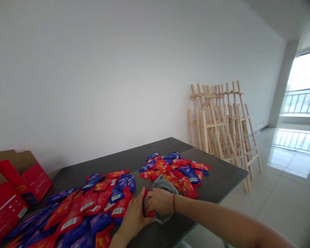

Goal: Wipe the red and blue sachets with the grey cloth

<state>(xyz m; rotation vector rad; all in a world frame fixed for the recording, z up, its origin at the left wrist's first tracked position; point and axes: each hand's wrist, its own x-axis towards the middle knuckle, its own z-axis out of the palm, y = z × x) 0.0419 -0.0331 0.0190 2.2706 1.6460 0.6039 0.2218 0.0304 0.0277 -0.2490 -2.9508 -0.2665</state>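
Note:
My left hand [134, 216] is closed around the edge of a red pouch [150, 214], low over the dark table [167, 229]. Against the same pouch press the curled fingers of my right hand [160, 202], which has a red cord at its wrist. A crumpled grey cloth [165, 183] bunches under and around that right hand, which grips it. Most of the pouch is hidden by my fingers. To the left spreads a large heap of red and blue pouches [89, 201]; a smaller pile of similar pouches [174, 168] lies beyond the cloth.
Open red cardboard boxes [9, 206] stand at the table's left end. A white wall [105, 86] runs behind the table. Past its right edge, several wooden easels [219, 127] lean together on the glossy tiled floor [281, 186].

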